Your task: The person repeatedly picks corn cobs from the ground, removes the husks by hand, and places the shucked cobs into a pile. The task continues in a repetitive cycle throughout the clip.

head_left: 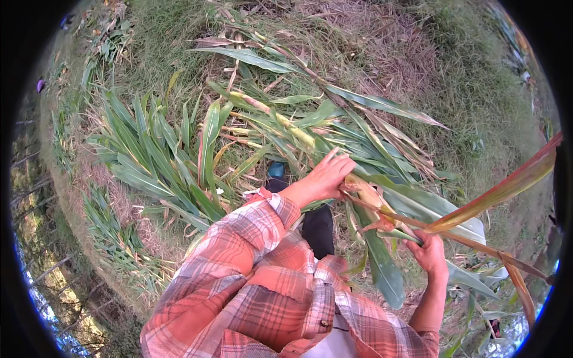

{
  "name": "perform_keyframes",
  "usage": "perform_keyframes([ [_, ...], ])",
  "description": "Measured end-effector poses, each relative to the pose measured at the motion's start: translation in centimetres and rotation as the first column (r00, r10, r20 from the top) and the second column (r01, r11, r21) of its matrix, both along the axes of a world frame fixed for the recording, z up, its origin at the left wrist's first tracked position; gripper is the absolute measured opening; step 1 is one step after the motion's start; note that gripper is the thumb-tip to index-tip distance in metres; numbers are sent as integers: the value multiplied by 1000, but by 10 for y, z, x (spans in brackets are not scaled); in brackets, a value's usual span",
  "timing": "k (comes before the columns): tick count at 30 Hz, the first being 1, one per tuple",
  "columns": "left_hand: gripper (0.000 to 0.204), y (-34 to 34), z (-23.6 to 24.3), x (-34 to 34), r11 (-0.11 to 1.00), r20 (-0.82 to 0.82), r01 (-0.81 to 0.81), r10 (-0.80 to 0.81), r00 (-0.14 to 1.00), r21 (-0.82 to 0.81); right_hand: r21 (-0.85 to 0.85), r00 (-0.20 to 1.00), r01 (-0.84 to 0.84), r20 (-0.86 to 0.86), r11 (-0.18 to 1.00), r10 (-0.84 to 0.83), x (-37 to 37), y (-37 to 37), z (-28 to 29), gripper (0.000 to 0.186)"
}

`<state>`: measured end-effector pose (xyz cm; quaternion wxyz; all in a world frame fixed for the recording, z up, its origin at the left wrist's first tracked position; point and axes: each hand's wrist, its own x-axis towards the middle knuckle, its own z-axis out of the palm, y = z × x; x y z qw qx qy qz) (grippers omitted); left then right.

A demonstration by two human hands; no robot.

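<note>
A corn stalk with long green and browning leaves (388, 268) lies diagonally across my front at the right. My left hand (322, 179) grips its upper part, fingers curled round it. Between my hands is a pale, reddish husked ear (364, 197) on the stalk. My right hand (430, 253) is closed on the stalk lower down, partly behind a leaf. A long yellow-red leaf (495, 191) arches up to the right edge. Just beyond my left hand lie cut stalks with yellowish stems (286, 125) and green leaves.
A pile of green corn leaves (143, 161) lies to the left, a smaller one (113, 230) below it. Drier stalks (239, 56) lie at the top on grass and straw (382, 36). My blue shoe (276, 170) and dark trouser leg show beneath me. Trees and branches line the left rim.
</note>
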<state>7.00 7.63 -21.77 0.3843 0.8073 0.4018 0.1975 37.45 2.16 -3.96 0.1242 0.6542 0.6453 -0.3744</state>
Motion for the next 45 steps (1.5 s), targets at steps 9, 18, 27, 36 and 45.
perform_keyframes([
  [9, 50, 33, 143, 11, 884, -26, -140, 143, 989, -445, 915, 981, -160, 188, 371, -41, -20, 35, 180, 35],
  [18, 77, 31, 225, -33, 650, 250, 26, 256, 934, -760, 65, 105, 941, -989, -331, 107, -13, -46, 110, 36],
  [27, 78, 4, 216, -73, 407, 236, 77, 357, 904, -910, 312, 281, 915, -948, 257, 151, -117, 20, 141, 26],
  [36, 72, -13, 200, -84, 291, 353, 281, 235, 905, -914, 97, 90, 589, -994, 802, 55, -145, 40, 148, 57],
  [45, 61, -32, 330, -26, 892, 536, -334, 129, 835, 306, 116, 79, 687, -993, 717, 85, -172, 27, 118, 69],
])
